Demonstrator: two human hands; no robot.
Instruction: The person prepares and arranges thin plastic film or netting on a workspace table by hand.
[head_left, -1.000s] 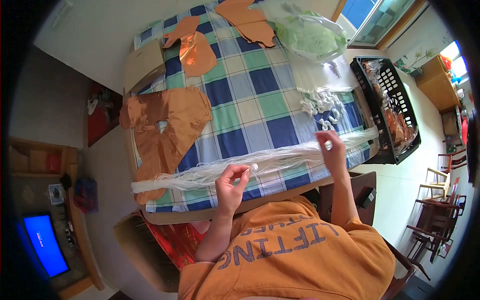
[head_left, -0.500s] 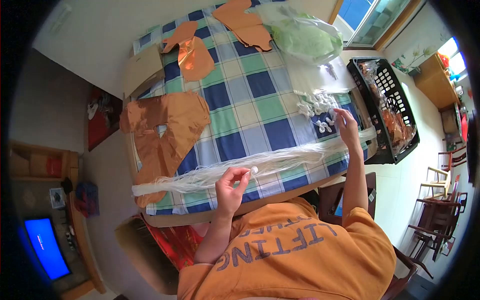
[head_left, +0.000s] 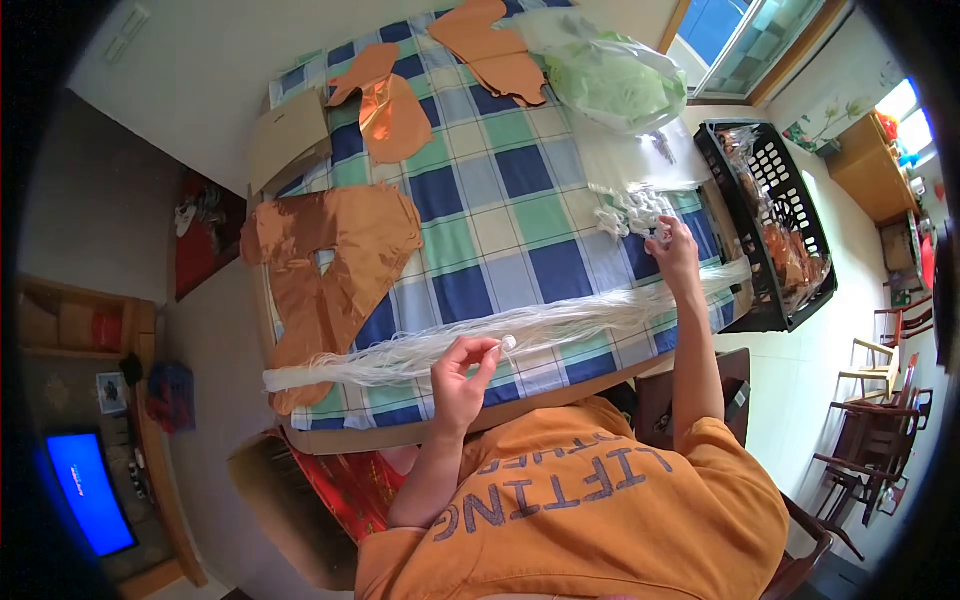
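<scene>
My left hand (head_left: 462,385) is closed in a pinch on a small white knotted bundle (head_left: 508,343), held just above the long white string hank (head_left: 570,312). The hank lies across the near side of the bed-like surface. My right hand (head_left: 680,262) reaches to the small white looped pieces (head_left: 632,210), its thumb and fingers brought together at their near edge. A bit of white shows at those fingertips, but the fingers partly hide it.
Copper-coloured foil sheets (head_left: 345,245) lie at left, beside a cardboard piece (head_left: 290,140). More copper cut-outs (head_left: 490,55) are at the far edge. A greenish plastic bag (head_left: 615,80) sits far right. A black crate (head_left: 770,220) with wrapped copper items stands at right.
My right hand has shifted slightly left and down onto the near white pieces. The loose pieces seen beside it before are now covered or gathered at its fingers. My left hand stays put.
</scene>
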